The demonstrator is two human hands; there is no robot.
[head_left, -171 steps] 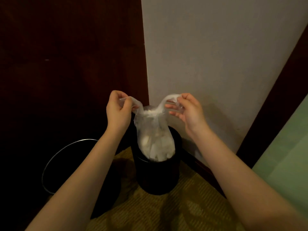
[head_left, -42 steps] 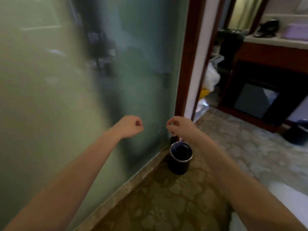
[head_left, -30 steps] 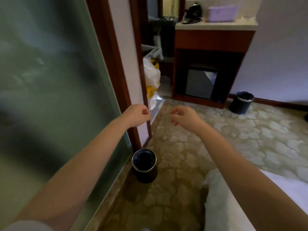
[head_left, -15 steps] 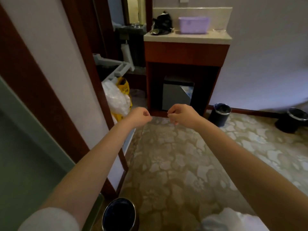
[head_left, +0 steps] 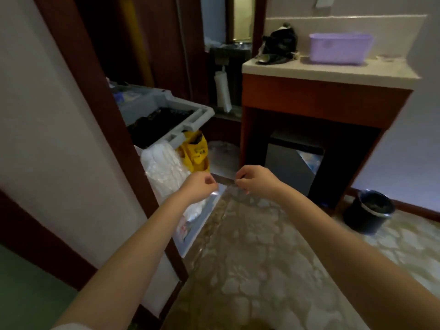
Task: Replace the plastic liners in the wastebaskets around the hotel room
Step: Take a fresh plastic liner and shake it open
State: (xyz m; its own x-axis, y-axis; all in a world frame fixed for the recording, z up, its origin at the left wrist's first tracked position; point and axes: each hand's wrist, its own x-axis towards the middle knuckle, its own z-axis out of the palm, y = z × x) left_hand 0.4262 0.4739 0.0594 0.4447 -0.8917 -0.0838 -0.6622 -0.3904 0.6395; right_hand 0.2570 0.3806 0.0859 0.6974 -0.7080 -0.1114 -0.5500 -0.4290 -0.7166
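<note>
So both hands are up in front, side by side with a small gap between them. The left hand (head_left: 201, 188) is curled into a loose fist with thumb against fingers, and the right hand (head_left: 256, 178) is pinched the same way. Honestly can't tell if there's a thin clear liner stretched between them or nothing at all, it's too blurry and see-through to call.

Off to the right of the right hand, down on the patterned carpet (head_left: 262, 270), there's a black wastebasket (head_left: 367, 211) sitting upright near the wall, just past the corner of the wooden desk (head_left: 321, 101). It looks like it has something crinkly and shiny inside at the rim, could be a liner, not sure.

Beyond the right hand is that desk, with a pale top carrying a purple plastic basket (head_left: 340, 47) and a dark bundle (head_left: 279, 46) next to it. Under the desk there's a dark grey box (head_left: 289, 166), maybe a mini fridge, hard to say.

Beyond and left of the left hand is a grey housekeeping cart (head_left: 166, 110) poking through the doorway, with a white plastic bag (head_left: 164, 172) and a yellow bag (head_left: 196, 152) hanging off its front. The white bag is right behind the left hand. A dark wood door frame (head_left: 95, 110) runs down the left side next to the left forearm.
</note>
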